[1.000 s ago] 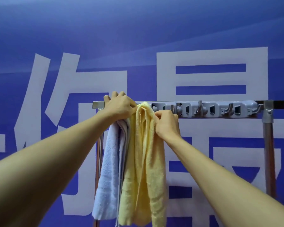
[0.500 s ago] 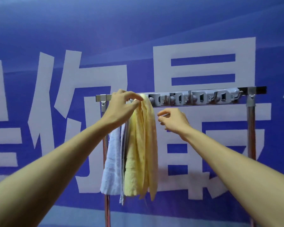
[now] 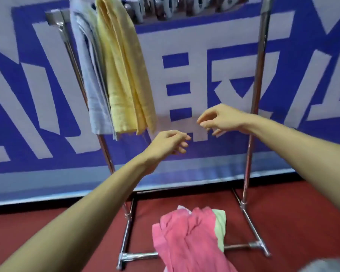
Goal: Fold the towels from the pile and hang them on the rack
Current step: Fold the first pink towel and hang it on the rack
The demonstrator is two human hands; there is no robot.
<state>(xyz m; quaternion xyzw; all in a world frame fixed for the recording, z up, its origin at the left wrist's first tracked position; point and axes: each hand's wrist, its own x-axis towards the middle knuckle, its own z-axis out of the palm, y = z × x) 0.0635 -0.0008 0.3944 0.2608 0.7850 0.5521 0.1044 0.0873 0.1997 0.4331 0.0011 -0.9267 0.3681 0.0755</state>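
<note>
Yellow towel (image 3: 124, 75), head view: folded into a long narrow strip, it hangs over the top bar of the rack (image 3: 258, 75) and touches a pale blue towel (image 3: 90, 75) hung just beside it, at the rack's left post. A row of grey hooks (image 3: 175, 8), blurred, runs along the bar to the right of the two towels.

Left hand (image 3: 170, 143): held in the air below the yellow towel's lower edge, apart from it, fingers loosely curled, holding nothing. Right hand (image 3: 218, 119): slightly higher and to the right, between the rack's two posts, fingers loosely bent and spread, also holding and touching nothing.

Pile: a crumpled pink towel (image 3: 185, 238) lies on the red floor (image 3: 47, 232) across the rack's front base bar, with a light green towel (image 3: 220, 228) showing at its right edge.

Behind the rack hangs a blue banner (image 3: 204, 36) with large white characters.
</note>
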